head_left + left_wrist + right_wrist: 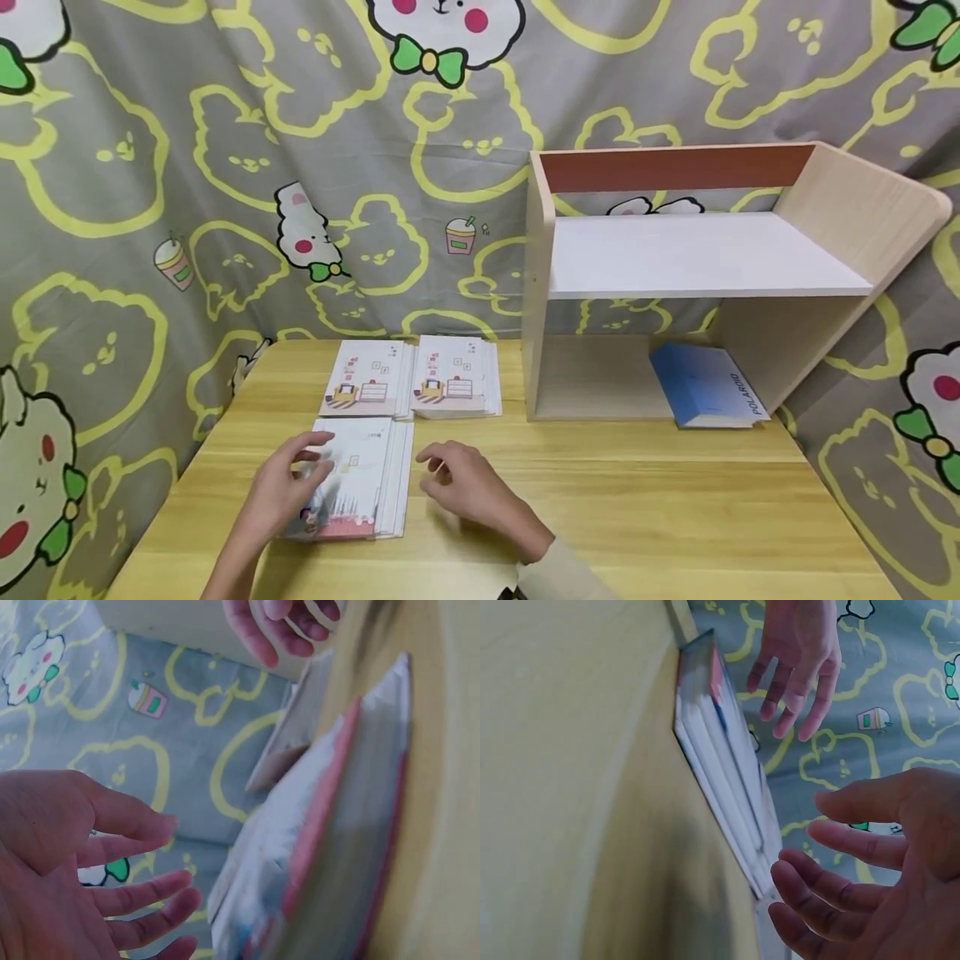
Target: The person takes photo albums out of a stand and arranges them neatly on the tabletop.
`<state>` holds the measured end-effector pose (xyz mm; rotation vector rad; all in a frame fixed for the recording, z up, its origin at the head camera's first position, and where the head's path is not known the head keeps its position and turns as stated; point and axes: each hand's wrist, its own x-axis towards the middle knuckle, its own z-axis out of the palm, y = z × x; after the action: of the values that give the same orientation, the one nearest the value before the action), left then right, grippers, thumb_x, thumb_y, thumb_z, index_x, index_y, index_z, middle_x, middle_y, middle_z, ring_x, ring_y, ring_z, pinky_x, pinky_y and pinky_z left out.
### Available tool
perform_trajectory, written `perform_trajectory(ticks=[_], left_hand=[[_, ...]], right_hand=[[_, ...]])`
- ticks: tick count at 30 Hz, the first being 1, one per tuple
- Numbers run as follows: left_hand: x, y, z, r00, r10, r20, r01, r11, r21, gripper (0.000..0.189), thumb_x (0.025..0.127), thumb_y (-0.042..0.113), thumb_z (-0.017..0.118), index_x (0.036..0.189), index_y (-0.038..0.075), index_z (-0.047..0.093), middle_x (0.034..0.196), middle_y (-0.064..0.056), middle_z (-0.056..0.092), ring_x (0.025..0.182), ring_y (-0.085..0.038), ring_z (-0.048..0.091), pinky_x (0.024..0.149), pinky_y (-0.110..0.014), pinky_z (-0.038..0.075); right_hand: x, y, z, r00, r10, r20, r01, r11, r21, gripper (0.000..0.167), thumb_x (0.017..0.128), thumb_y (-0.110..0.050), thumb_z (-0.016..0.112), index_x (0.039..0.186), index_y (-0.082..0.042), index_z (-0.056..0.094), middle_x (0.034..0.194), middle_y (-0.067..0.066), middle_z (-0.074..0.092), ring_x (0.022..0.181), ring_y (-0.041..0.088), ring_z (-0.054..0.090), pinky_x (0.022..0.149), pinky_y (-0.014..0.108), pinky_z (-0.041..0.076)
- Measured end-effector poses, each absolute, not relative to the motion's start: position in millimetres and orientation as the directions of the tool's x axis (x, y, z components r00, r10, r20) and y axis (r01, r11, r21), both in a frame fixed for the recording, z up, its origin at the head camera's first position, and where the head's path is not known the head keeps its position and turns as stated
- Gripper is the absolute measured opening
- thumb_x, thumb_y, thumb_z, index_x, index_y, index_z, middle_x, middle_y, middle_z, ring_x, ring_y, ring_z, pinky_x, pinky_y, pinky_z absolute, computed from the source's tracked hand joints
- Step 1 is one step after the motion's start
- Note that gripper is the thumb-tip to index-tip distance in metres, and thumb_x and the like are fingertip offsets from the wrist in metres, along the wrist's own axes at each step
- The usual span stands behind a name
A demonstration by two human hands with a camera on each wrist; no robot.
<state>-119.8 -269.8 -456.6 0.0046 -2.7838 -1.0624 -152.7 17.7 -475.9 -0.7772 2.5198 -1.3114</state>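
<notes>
A thick white illustrated book (pixel 360 467), with stepped layers along its right side and a pink strip at the bottom, lies flat on the wooden table. Over its left part hovers my left hand (pixel 288 479), thumb and fingers spread apart and holding nothing. Just right of the same book, my right hand (pixel 468 483) is held above the table, fingers loosely bent and empty. The left wrist view has the book's thick side (pixel 337 832) next to the left hand (pixel 90 862). In the right wrist view, the right hand (pixel 862 870) is apart from the layered edge (pixel 720 765).
Behind lie two similar white books, one at the left (pixel 367 379) and one at the right (pixel 453 375). A wooden shelf unit (pixel 536 292) stands at the back right, with a blue POLAROID book (pixel 705 387) on its lower level. Patterned grey curtain (pixel 465 267) encloses the table.
</notes>
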Motion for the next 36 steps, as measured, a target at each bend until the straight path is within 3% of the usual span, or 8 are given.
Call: perform_trajectory(ticks=[8, 17, 30, 36], left_hand=[[-138, -253, -444, -0.972, 0.009, 0.236, 0.174, 0.703, 0.690, 0.033, 0.092, 0.001, 0.073, 0.125, 0.003, 0.068, 0.128, -0.019, 0.065, 0.103, -0.035, 0.067, 0.079, -0.045, 0.056], [-156, -234, -432, -0.961, 0.147, 0.234, 0.267, 0.715, 0.647, 0.038, 0.090, -0.002, 0.074, 0.127, 0.005, 0.068, 0.123, -0.017, 0.069, 0.102, -0.034, 0.068, 0.082, -0.053, 0.056], [-170, -203, -422, -0.948, 0.209, 0.240, 0.318, 0.595, 0.739, 0.033, 0.093, -0.002, 0.072, 0.125, 0.005, 0.068, 0.121, -0.013, 0.069, 0.104, -0.031, 0.069, 0.084, -0.047, 0.058], [-173, -194, -419, -0.940, 0.211, 0.267, 0.339, 0.538, 0.772, 0.036, 0.096, 0.001, 0.068, 0.132, 0.008, 0.064, 0.123, -0.013, 0.068, 0.108, -0.031, 0.068, 0.088, -0.046, 0.057]], right_hand=[[-156, 32, -462, -0.854, -0.492, 0.168, -0.426, 0.478, -0.768, 0.025, 0.092, -0.011, 0.074, 0.117, -0.010, 0.072, 0.103, 0.005, 0.070, 0.091, 0.016, 0.066, 0.080, 0.029, 0.056], [-158, 52, -448, -0.855, -0.467, 0.224, -0.460, 0.486, -0.743, 0.028, 0.093, -0.009, 0.073, 0.121, -0.007, 0.071, 0.111, 0.005, 0.068, 0.097, 0.025, 0.068, 0.079, 0.032, 0.057], [-162, 90, -428, -0.878, -0.399, 0.264, -0.448, 0.490, -0.748, 0.030, 0.094, -0.008, 0.072, 0.124, -0.013, 0.070, 0.118, 0.002, 0.067, 0.102, 0.023, 0.066, 0.079, 0.036, 0.057], [-163, 104, -423, -0.903, -0.318, 0.289, -0.414, 0.466, -0.782, 0.036, 0.093, -0.006, 0.074, 0.127, -0.016, 0.068, 0.114, 0.000, 0.067, 0.101, 0.022, 0.066, 0.082, 0.041, 0.058]])
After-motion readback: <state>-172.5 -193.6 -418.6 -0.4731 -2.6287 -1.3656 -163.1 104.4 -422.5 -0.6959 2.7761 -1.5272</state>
